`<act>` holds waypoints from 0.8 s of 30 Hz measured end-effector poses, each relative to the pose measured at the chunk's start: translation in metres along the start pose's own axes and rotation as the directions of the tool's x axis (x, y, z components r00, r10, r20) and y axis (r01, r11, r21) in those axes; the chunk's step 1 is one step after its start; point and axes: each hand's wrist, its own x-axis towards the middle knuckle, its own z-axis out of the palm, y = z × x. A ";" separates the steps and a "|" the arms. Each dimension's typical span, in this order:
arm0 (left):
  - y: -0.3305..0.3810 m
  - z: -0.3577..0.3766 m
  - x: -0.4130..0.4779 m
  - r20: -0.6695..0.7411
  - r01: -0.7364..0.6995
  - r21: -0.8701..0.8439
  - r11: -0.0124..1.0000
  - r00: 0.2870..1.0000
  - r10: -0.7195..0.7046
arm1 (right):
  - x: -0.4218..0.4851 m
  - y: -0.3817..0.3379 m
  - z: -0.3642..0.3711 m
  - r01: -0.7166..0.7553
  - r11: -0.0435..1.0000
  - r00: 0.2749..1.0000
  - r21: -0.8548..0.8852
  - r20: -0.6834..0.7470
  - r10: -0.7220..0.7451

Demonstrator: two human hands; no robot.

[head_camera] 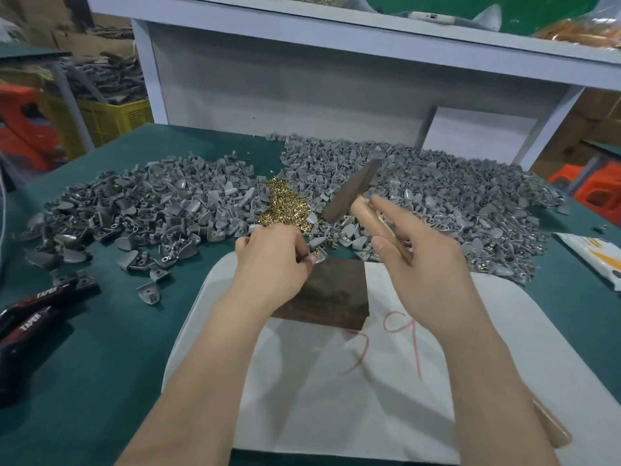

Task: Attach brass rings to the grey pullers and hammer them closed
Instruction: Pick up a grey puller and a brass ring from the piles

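1. A dark green counter (100, 348) fills the view, one broad surface.
2. On its near edge lies one white cloth pad (302, 398), scrawled with red marks.
3. Two sprawling heaps of grey plastic pullers, small fin-shaped pieces with a loop at one end, lie left (151, 203) and right (453, 196) across the far counter. There are far too many to count.
4. One dark, rusty metal block (332, 290) sits on the pad's far side.
5. One hammer (356, 193), with a dark steel head and a pale wooden handle, is raised and tilted above the block. The right hand (420, 264) is wrapped round the handle.
6. One small pile of shiny brass rings (285, 206) sits between the two heaps.
7. The left hand (272, 257), fingers curled, pinches a single grey puller (319, 255) at the block's far left corner.
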 end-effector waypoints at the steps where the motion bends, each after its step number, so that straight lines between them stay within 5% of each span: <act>1: 0.000 0.000 0.000 0.002 -0.002 -0.009 1.000 1.000 0.002 | -0.003 -0.003 0.002 0.009 1.000 0.999 -0.025 -0.036 -0.010; 4: 0.001 0.000 -0.001 0.023 0.001 -0.035 0.999 1.000 0.000 | -0.011 -0.010 0.002 0.093 0.996 0.994 -0.013 -0.059 -0.094; 8: 0.001 -0.001 -0.002 0.005 0.027 -0.060 0.998 1.000 -0.026 | -0.011 -0.010 -0.002 0.059 0.989 0.976 -0.134 0.218 -0.028; 13: 0.003 -0.001 -0.001 0.004 0.018 -0.038 0.999 1.000 -0.018 | -0.006 -0.018 -0.009 0.072 0.996 0.990 -0.055 -0.116 -0.078; 17: 0.001 -0.002 -0.002 0.009 0.027 -0.046 0.999 1.000 -0.026 | -0.013 -0.014 0.000 -0.010 0.988 0.974 -0.155 0.221 0.044; 22: 0.002 -0.001 -0.001 0.013 0.016 -0.037 0.999 1.000 -0.015 | -0.014 -0.019 -0.002 0.099 0.993 0.989 -0.065 -0.101 -0.105; 24: 0.001 0.000 -0.001 0.018 0.033 -0.041 0.999 0.999 -0.032 | -0.015 -0.019 -0.001 0.120 0.991 0.992 -0.065 -0.042 -0.123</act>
